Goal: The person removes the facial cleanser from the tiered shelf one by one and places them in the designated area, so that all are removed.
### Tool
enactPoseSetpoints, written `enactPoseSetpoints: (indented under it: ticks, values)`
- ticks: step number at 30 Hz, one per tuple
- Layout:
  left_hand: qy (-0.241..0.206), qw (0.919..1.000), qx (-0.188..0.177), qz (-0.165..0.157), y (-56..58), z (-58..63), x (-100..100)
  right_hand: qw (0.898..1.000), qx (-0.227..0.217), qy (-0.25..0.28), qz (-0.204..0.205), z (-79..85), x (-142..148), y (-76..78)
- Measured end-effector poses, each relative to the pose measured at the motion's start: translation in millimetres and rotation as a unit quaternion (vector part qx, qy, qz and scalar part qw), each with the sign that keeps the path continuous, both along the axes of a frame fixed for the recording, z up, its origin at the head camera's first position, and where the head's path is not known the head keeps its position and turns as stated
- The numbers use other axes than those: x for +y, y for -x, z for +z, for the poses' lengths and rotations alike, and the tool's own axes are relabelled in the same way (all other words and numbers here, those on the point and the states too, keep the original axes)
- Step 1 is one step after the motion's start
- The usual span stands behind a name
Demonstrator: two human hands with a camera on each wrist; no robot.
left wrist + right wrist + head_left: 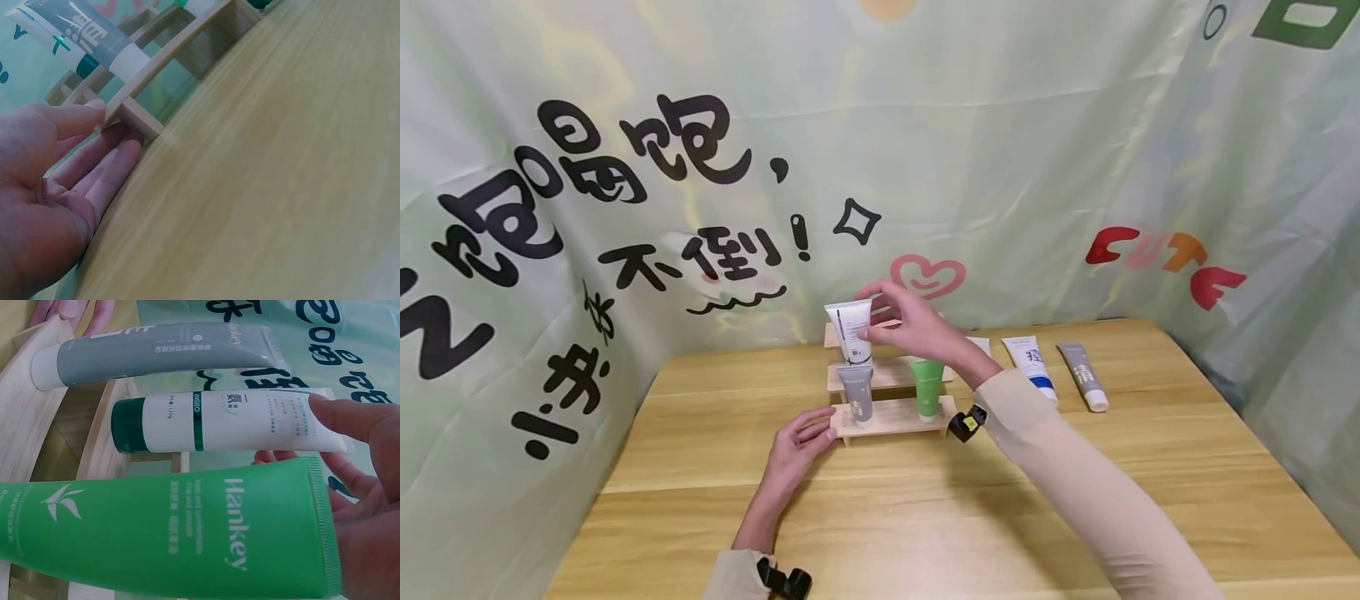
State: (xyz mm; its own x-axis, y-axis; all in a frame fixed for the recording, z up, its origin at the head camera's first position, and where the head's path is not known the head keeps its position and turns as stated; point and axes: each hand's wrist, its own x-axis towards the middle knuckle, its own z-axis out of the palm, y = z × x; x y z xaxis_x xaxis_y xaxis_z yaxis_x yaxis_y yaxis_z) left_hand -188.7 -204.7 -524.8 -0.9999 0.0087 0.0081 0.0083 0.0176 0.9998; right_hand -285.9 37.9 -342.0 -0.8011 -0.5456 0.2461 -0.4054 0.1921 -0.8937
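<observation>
A small three-tier wooden stand point(891, 414) stands on the table. My right hand point(917, 323) pinches the top end of a white tube point(240, 422) with a dark green cap, thumb on the near face and fingers behind. The tube is upright, cap down at the middle step. My left hand point(797, 450) holds the left end of the front step, thumb at its edge and fingers by the leg point(140, 117). On the front step, a grey tube point(856, 396) stands at the left and a green tube point(928, 385) at the right.
Right of the stand lie a white tube with a blue band point(1028, 362) and a grey tube with a white cap point(1082, 375). Another white tube point(980, 343) shows partly behind my right wrist. A printed curtain point(1000, 167) hangs behind the wooden table point(880, 508).
</observation>
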Motion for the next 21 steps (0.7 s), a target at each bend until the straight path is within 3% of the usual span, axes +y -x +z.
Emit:
enactPoseSetpoints:
  ticks: [12, 21]
  values:
    - [0.001, 1.0, -0.005, 0.0, 0.4, 1.1, -0.4, 0.998, -0.006, -0.063, 0.011, -4.1, -8.4, 10.1]
    - [0.006, 1.0, -0.007, 0.001, 0.6, 0.3, -0.2, 0.995, 0.0, -0.1, -0.002, -6.3, -9.3, 12.0]
